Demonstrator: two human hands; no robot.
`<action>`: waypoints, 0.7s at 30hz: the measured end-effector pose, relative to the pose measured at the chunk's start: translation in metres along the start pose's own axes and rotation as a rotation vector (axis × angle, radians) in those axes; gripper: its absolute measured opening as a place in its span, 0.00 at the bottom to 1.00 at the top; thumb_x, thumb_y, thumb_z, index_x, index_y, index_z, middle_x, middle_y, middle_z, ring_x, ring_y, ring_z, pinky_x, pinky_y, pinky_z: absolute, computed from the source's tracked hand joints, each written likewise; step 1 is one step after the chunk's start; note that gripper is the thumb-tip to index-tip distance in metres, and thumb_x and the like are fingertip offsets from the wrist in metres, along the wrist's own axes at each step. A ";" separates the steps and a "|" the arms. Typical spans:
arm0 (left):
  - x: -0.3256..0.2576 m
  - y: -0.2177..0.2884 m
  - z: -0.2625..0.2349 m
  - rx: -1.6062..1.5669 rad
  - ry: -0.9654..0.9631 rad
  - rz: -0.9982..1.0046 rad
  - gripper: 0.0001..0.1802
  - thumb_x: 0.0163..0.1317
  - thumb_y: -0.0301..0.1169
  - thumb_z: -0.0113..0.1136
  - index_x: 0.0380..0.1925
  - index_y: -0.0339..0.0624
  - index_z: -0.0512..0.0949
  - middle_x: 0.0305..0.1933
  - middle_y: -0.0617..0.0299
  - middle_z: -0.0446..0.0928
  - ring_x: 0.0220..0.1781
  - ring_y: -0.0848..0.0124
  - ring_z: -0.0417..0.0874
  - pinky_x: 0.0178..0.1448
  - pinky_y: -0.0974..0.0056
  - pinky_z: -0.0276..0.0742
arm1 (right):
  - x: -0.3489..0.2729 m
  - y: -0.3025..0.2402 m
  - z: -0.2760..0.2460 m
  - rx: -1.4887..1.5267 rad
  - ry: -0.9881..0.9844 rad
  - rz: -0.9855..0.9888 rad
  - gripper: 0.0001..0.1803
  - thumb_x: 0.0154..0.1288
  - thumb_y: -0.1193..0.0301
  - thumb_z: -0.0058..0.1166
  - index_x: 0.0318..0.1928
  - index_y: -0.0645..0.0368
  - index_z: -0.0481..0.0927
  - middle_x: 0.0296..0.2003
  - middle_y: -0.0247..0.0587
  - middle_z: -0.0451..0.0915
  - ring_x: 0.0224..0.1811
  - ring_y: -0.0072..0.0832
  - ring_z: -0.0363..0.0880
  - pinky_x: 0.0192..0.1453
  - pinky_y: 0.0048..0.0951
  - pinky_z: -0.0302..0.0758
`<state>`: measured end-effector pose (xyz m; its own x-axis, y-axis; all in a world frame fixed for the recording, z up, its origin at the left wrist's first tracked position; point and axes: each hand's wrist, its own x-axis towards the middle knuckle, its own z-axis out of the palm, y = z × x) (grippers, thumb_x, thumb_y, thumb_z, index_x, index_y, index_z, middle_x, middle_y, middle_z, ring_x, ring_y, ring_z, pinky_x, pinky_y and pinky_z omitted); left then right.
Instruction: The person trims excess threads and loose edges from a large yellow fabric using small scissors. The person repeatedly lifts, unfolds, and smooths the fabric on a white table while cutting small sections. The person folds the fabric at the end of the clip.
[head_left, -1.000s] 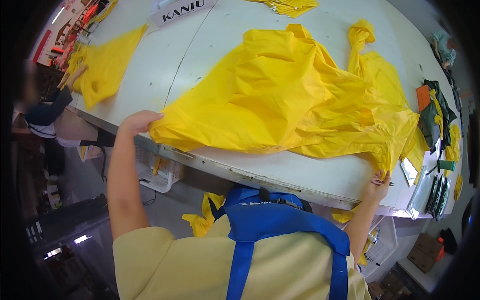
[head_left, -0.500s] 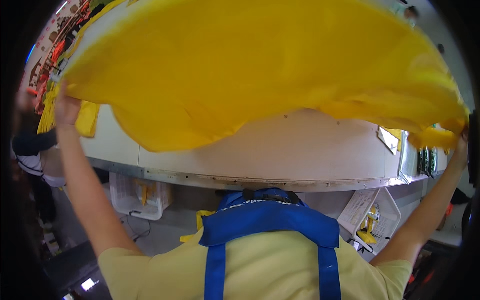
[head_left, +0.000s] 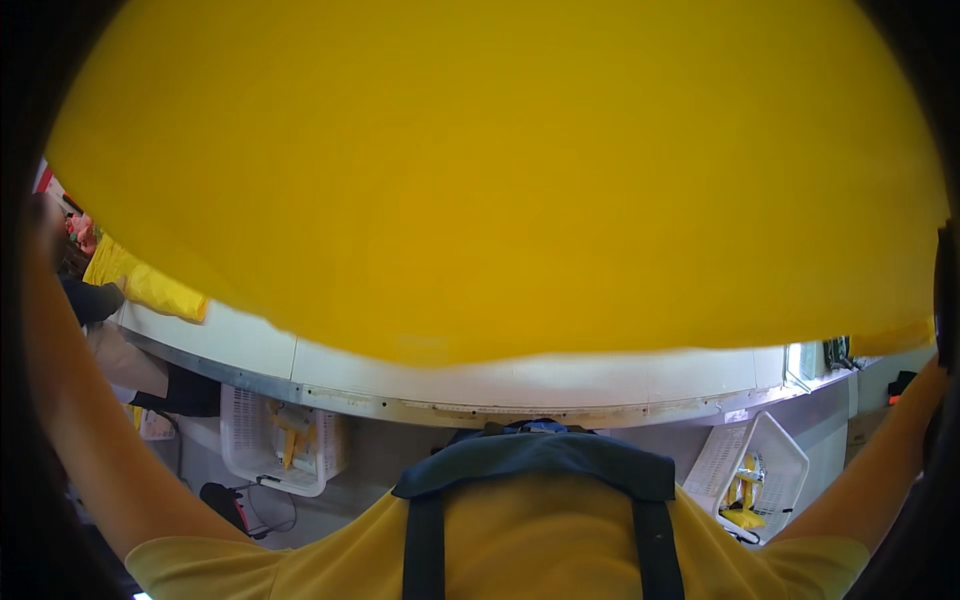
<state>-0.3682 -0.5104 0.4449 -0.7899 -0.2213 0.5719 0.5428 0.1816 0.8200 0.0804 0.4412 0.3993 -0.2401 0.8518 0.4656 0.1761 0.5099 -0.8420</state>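
A broad sheet of yellow cloth (head_left: 490,190) spreads in the air above the table, filling most of the upper view and hiding what lies behind it. Both my arms are raised wide apart. My left hand (head_left: 45,220), blurred and dark at the left rim, is up by the cloth's left edge and grips it there. At the right rim, the cloth's lower corner runs to the end of my right forearm (head_left: 900,440); the right hand itself is mostly lost in the dark border, closed on that corner.
The white table (head_left: 520,380) has a metal front edge. A folded yellow cloth (head_left: 165,292) lies at its left, by another person's dark sleeve (head_left: 92,300). White baskets stand below, one on the left (head_left: 235,440), another on the right (head_left: 790,480). Dark green packs (head_left: 836,353) sit at the far right.
Both hands have risen and spread further outward. The cloth has billowed up and toward me, now covering much more of the table. Its lower edge hangs nearer my chest.
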 end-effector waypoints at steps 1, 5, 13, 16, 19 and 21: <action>-0.001 0.002 0.012 0.034 0.005 -0.010 0.25 0.67 0.38 0.50 0.63 0.45 0.64 0.67 0.51 0.61 0.69 0.54 0.61 0.68 0.53 0.60 | 0.009 0.008 0.016 0.005 -0.031 0.001 0.13 0.70 0.65 0.45 0.51 0.53 0.76 0.30 0.31 0.76 0.29 0.17 0.71 0.32 0.17 0.68; 0.016 -0.047 0.080 0.094 -0.031 -0.075 0.26 0.67 0.38 0.50 0.63 0.45 0.64 0.68 0.51 0.60 0.69 0.54 0.59 0.68 0.53 0.59 | 0.042 -0.019 0.076 -0.057 -0.103 -0.043 0.14 0.70 0.65 0.44 0.53 0.53 0.75 0.31 0.30 0.76 0.29 0.17 0.71 0.31 0.18 0.68; 0.064 -0.143 0.297 0.324 -0.125 -0.087 0.26 0.67 0.39 0.49 0.64 0.45 0.63 0.69 0.50 0.57 0.71 0.54 0.57 0.69 0.53 0.58 | 0.185 -0.046 0.317 -0.221 -0.367 -0.181 0.17 0.69 0.67 0.44 0.57 0.51 0.74 0.31 0.29 0.75 0.29 0.17 0.70 0.31 0.20 0.67; 0.083 -0.220 0.371 0.671 -0.201 -0.051 0.27 0.67 0.40 0.49 0.64 0.45 0.63 0.70 0.49 0.56 0.71 0.53 0.56 0.69 0.52 0.57 | 0.203 -0.042 0.438 -0.390 -0.560 -0.188 0.18 0.69 0.67 0.44 0.58 0.51 0.73 0.32 0.29 0.75 0.29 0.17 0.70 0.31 0.21 0.67; 0.078 -0.325 0.419 1.765 -0.577 0.409 0.27 0.67 0.40 0.49 0.65 0.45 0.62 0.71 0.49 0.55 0.72 0.53 0.55 0.69 0.52 0.57 | 0.145 0.025 0.532 -0.560 -0.648 -0.671 0.19 0.71 0.63 0.41 0.59 0.50 0.72 0.42 0.48 0.80 0.44 0.38 0.78 0.50 0.35 0.71; 0.043 -0.386 0.431 1.495 -0.601 0.138 0.27 0.67 0.41 0.49 0.65 0.45 0.62 0.71 0.48 0.54 0.72 0.53 0.54 0.69 0.52 0.57 | 0.064 0.086 0.541 -0.561 -0.717 -0.660 0.18 0.71 0.64 0.41 0.57 0.53 0.73 0.45 0.55 0.78 0.51 0.44 0.77 0.53 0.36 0.70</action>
<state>-0.7349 -0.1770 0.1429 -0.9481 0.1976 0.2491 0.1507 0.9691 -0.1952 -0.4363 0.4742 0.2093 -0.9070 0.2215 0.3580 0.1730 0.9714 -0.1628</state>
